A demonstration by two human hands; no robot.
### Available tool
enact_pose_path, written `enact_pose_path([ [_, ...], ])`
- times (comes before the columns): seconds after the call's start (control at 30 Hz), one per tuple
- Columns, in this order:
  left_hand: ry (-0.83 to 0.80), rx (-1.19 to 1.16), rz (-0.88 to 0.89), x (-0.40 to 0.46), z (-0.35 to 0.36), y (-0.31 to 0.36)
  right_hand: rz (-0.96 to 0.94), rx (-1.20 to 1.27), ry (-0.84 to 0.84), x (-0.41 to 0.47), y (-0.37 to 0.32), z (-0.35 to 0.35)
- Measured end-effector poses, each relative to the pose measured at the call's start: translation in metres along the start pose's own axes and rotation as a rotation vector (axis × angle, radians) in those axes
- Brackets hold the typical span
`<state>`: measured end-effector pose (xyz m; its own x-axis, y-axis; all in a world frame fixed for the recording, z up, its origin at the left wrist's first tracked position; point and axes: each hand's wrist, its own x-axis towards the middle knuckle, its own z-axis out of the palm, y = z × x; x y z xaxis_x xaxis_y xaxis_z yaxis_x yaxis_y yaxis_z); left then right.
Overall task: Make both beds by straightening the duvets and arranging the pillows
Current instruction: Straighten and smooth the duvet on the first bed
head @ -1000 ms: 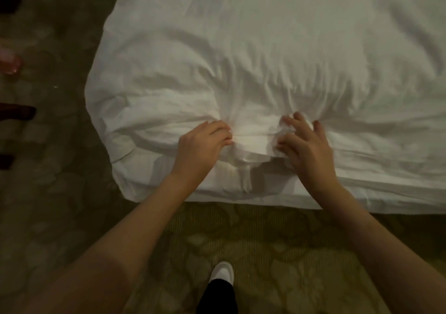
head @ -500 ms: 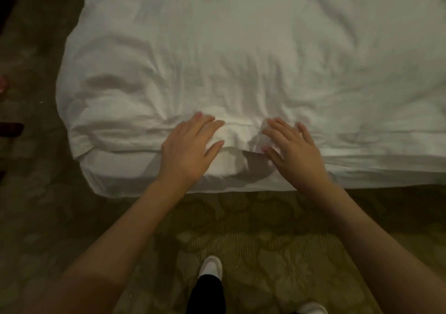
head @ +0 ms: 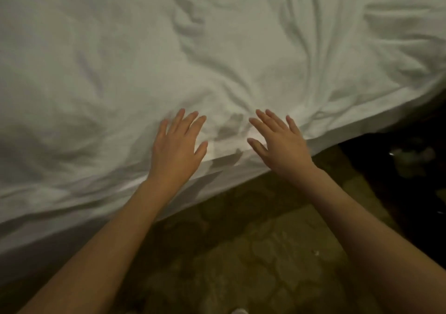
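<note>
Where fists bunched, both hands (head: 178, 142) flatten duvet (head: 217, 48).

dim warm light, soft motion blur overall; hands cast shadows on duvet (head: 217, 48); right edge falls to black

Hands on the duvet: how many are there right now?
2. The left hand and the right hand lie flat, side by side, near the duvet edge.
</note>
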<state>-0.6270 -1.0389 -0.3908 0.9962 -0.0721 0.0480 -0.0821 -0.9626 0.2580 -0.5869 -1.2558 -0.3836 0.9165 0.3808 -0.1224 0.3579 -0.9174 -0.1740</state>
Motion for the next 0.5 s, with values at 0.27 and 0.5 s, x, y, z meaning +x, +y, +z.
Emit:
enact_pose_path([
  [0.27,0.0,-0.043,0.148,0.133,0.023,0.138,0.183,-0.001,0.056,0.019,0.158,-0.044],
  [0.5,0.008,-0.139,0.175,0.263,0.052,0.186,0.267,0.006,0.052,0.096,0.264,-0.06],
])
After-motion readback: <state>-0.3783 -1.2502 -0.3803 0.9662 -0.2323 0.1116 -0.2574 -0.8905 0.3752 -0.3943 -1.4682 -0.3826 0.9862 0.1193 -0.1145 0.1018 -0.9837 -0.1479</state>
